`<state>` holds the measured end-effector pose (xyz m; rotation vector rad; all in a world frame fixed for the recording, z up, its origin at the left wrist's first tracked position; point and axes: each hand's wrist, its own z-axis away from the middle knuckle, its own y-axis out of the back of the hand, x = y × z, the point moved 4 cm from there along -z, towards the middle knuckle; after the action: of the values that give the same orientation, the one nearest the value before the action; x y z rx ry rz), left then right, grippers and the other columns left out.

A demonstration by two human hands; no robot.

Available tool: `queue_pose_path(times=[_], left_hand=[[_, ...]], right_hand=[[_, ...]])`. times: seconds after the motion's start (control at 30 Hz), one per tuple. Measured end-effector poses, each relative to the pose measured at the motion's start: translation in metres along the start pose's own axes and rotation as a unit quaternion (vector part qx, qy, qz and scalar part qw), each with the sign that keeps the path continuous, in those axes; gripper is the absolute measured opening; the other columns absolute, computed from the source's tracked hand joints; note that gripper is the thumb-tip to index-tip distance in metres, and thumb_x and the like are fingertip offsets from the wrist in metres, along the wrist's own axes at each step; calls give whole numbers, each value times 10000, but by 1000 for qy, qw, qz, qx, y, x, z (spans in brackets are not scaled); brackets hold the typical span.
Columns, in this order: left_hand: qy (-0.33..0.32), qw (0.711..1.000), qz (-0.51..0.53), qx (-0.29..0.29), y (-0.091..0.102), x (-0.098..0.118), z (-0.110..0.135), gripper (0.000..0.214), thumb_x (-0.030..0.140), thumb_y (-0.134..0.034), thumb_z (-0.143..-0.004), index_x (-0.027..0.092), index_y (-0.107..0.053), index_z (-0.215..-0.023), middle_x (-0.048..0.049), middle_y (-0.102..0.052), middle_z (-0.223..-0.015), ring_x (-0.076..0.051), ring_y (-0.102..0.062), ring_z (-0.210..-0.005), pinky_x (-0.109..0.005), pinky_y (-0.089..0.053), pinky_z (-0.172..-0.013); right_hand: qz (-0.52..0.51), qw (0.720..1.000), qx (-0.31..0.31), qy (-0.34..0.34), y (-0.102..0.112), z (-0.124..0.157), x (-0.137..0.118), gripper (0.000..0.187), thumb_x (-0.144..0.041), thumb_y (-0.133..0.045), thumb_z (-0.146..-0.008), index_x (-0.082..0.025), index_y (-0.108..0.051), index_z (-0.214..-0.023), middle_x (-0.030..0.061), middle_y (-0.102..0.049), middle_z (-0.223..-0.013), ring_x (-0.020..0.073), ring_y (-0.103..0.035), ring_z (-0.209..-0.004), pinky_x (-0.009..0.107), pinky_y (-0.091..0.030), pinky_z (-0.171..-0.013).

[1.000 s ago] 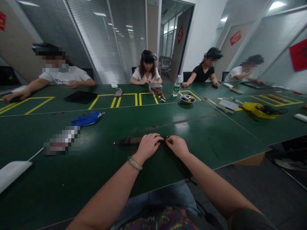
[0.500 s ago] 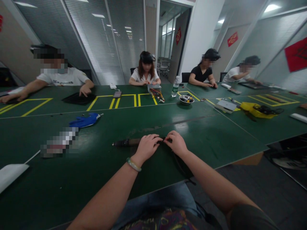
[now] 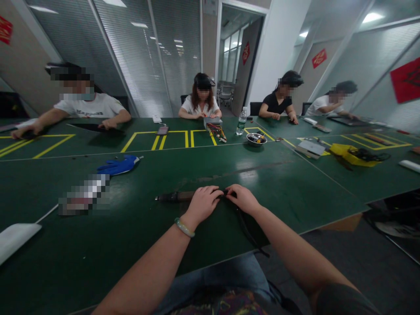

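Note:
On the green table in front of me lies a dark rod-shaped tool (image 3: 180, 196), with a narrow metallic tip at its left end and a brownish body. My left hand (image 3: 205, 203) is closed over the right part of that body, hiding much of it. At the tool's right end, my right hand (image 3: 242, 199) pinches a small black part close to my left fingertips. From under the right hand a black cord (image 3: 246, 232) runs down toward the near table edge. What exactly the right fingers grip is partly covered.
A blue glove (image 3: 120, 165) and a blurred-out phone-like item (image 3: 85, 194) lie to the left. Farther off are a metal bowl (image 3: 256, 139), a water bottle (image 3: 241, 121), a grey box with wires (image 3: 212, 124) and a yellow bag (image 3: 352, 155). Several people sit across the table.
Both hands stay at the tool with little movement. Across the table at left, a person has tilted up a dark flat panel. The whole view has shifted slightly.

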<state>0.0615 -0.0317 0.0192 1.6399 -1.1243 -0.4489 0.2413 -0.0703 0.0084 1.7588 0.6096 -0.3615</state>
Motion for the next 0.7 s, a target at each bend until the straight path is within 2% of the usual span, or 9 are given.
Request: queue_pose_path(times=[0.33, 0.7], left_hand=[[14, 1000, 17, 6, -1, 1, 0, 275, 231, -536, -905, 309, -621, -1155, -31, -576, -1280, -234, -515, -1183, -412, -401, -975], [7, 1000, 12, 5, -3, 0, -2, 302, 228, -558, -899, 303, -599, -1188, -31, -577, -1279, -228, -519, -1173, -404, -399, -970]], right_hand=[[4, 1000, 27, 4, -5, 8, -6, 28, -212, -633, -857, -205, -640, -830, 41, -635, -1142, 179, -596, -1041, 350, -444, -952], [32, 997, 69, -9, -13, 8, -9, 55, -201, -630, -856, -202, -618, -802, 41, -651, -1141, 192, -598, -1053, 355, -439, -933]])
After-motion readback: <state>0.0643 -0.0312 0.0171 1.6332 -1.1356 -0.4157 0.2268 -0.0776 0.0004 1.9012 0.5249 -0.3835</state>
